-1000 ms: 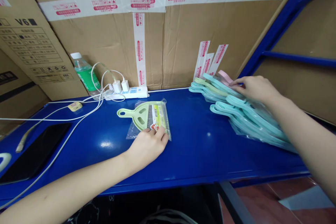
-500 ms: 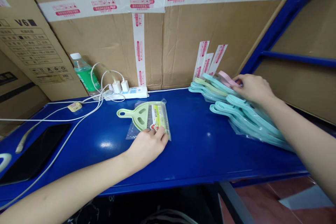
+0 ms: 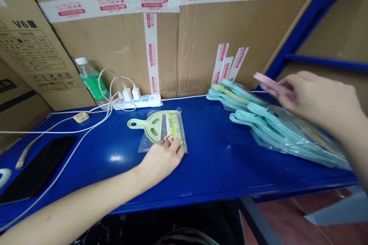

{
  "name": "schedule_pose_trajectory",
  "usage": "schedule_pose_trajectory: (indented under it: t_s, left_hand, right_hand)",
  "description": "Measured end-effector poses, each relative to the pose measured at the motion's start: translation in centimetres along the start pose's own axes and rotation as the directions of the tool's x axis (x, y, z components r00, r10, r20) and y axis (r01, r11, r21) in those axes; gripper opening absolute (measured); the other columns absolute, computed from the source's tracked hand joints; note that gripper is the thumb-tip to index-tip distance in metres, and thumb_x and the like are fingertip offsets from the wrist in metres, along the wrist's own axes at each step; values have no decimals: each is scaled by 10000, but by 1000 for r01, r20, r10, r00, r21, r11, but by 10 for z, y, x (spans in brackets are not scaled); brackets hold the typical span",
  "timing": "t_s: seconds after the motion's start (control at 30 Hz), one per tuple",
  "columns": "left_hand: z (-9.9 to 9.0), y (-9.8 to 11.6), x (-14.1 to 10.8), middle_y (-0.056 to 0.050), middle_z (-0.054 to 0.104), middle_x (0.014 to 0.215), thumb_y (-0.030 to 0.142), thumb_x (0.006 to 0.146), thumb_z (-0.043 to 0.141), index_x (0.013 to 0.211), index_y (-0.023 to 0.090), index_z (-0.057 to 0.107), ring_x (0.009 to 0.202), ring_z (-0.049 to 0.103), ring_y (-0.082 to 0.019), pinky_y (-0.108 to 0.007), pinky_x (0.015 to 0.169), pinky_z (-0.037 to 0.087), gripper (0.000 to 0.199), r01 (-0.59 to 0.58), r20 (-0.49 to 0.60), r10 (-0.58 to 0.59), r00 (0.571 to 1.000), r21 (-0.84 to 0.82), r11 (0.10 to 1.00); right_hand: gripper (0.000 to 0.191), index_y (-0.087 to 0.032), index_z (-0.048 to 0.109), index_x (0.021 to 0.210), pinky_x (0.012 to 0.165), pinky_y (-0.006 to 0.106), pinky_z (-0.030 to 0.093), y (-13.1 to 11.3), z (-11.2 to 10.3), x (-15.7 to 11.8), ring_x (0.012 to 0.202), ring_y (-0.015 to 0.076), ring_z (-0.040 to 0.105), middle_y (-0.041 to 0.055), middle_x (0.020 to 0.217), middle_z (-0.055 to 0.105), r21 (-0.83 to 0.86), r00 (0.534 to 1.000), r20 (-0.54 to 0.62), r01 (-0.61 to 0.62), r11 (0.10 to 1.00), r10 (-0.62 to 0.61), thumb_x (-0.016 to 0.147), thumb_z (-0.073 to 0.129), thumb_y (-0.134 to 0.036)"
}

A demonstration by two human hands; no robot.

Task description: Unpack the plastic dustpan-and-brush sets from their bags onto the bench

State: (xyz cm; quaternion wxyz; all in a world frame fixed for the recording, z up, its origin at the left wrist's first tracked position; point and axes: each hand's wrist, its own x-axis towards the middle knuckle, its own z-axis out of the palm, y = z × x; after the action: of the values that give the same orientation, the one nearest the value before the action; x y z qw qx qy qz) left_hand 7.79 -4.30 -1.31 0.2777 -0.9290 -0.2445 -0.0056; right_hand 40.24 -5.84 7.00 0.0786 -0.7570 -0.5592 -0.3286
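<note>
— While the left hand lies on the bagged green dustpan set, mid-table, what is the right hand doing?

— Pinching a pink plastic handle between fingers and thumb, raised above the pile of teal dustpans at right of frame. The left grip is spread, pressing down, closing on nothing.

— Risk from here?

— Likely a slip from that narrow pinch; a snag could also drag the pile toward the edge of the table.

— Against the earlier frame?

— Earlier the right hand pressed on the back of the pile, the pink handle lying among the others. Now both are lifted rightward. The left hand matches.
</note>
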Motion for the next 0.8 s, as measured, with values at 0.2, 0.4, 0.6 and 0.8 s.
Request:
schedule_pose_trajectory:
  t_s: [0.2,0.4,0.6,0.8]
  left_hand:
    - [-2,1,1,-78,629,827,-6,852,487,887,117,605,630,657,-178,-281,552,539,174,17,37,-15,999,-49,999]
    - [-4,1,1,-81,633,844,5,853,496,895,112,607,602,649,-167,-280,538,541,159,10,50,-10,999,-2,1000]
    - [-3,1,1,-76,621,848,3,850,486,894,117,605,594,644,-167,-283,533,538,171,10,51,-10,999,12,1000]
    - [-4,1,1,-82,621,839,-6,855,467,886,112,603,601,649,-176,-287,533,541,183,9,48,-9,999,-11,1000]
  right_hand:
    - [237,-256,557,827,393,330,395,6,2,-39,625,294,626,116,750,657,148,986,143,66,987,-88,787,359,-379]
    - [404,-238,579,948,532,442,521,17,16,-45,744,351,660,159,851,681,202,978,166,89,975,-123,828,313,-518]
    - [522,-172,585,1082,583,474,534,14,17,-47,816,382,672,200,907,687,75,969,231,68,995,-84,853,297,-542]
    - [504,-215,616,955,690,475,552,18,32,-51,844,354,676,182,962,692,123,979,140,129,984,-146,856,315,-608]
